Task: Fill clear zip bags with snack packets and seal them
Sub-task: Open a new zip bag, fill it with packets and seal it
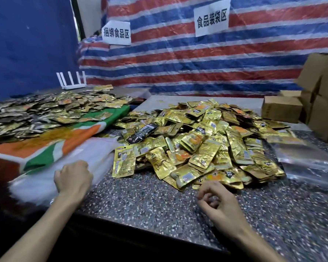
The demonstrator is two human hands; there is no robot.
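Right hand (218, 199) at lower right, loosely curled, empty. Left hand (73, 178) curled on clear bags (102, 157), grip unclear.

Heaped loosely at the middle of the table (144, 197): gold snack packets (206, 140). Lying flat just beside the heap, toward the right edge: clear zip bags (309, 161).

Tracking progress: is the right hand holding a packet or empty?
Empty. The right hand is over the speckled table, fingers loosely curled round nothing, just short of the gold packet pile.
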